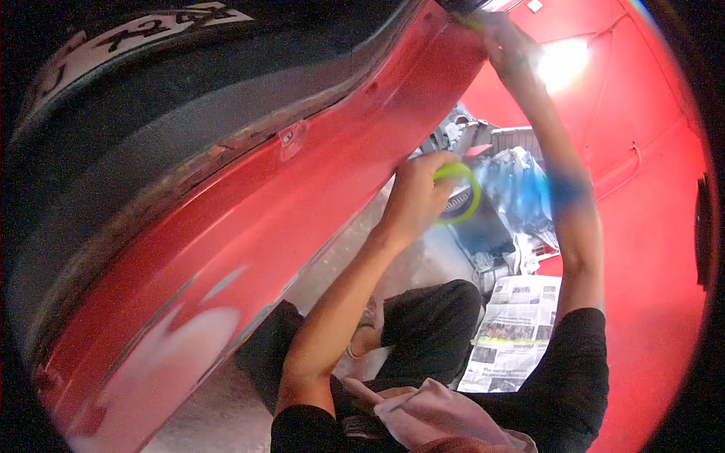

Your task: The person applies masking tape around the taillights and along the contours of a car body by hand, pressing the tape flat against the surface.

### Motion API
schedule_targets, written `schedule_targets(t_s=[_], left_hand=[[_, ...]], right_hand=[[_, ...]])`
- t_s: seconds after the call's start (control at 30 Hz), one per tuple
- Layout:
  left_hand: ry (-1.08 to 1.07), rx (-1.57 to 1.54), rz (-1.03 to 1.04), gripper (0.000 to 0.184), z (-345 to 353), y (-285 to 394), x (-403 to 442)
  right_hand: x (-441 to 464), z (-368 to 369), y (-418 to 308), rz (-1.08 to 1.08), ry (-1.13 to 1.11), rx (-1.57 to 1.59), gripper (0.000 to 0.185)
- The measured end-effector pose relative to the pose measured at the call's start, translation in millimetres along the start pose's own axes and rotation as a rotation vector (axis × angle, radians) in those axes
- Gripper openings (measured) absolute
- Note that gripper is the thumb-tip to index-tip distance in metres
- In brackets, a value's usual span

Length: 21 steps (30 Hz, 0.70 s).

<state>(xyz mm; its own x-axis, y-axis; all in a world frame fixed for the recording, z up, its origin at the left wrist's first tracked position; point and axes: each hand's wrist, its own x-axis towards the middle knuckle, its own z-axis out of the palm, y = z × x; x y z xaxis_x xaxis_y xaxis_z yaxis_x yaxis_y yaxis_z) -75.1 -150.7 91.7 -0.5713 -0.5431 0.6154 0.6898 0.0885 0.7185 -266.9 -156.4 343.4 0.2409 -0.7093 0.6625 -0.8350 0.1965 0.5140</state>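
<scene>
A red car body panel (302, 181) runs diagonally from lower left to upper right, with a dull whitish patch low on it. My left hand (418, 198) is closed around a roll of bright green tape (474, 198), beside the panel's lower edge. Dark lettering shows inside the roll. Farther up, my right hand (515, 51) is raised to the far upper end of the panel, at its edge. Its fingers are blurred and partly lost in the dark corner. A faint greenish streak shows next to them.
A black trim piece (181, 128) with a handwritten label (128, 41) borders the panel above. Below lie printed newspaper (517, 325) and a grey crate (521, 140) with crumpled bluish plastic (517, 185). A red wall (642, 302) with a bright lamp (563, 64) stands at right.
</scene>
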Motion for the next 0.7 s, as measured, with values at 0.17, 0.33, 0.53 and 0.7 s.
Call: schedule_targets(t_s=[0.17,0.33,0.53,0.7], left_hand=[[-0.010,0.004,0.012,0.028,3.7,-10.0,1.3],[0.060,0.004,0.099,0.026,7.4,-10.3,1.4],[0.117,-0.008,0.136,0.023,11.2,-18.5,5.1],[0.137,-0.004,0.143,0.022,20.4,-23.2,5.8]], right_hand=[[7.8,-2.5,-28.9,-0.142,-0.035,-0.362,0.028],[7.6,28.2,12.3,-0.174,0.005,-0.396,0.037],[18.0,5.3,-35.2,-0.080,0.011,0.031,0.041],[22.6,10.8,-37.9,-0.098,0.089,-0.270,0.028]])
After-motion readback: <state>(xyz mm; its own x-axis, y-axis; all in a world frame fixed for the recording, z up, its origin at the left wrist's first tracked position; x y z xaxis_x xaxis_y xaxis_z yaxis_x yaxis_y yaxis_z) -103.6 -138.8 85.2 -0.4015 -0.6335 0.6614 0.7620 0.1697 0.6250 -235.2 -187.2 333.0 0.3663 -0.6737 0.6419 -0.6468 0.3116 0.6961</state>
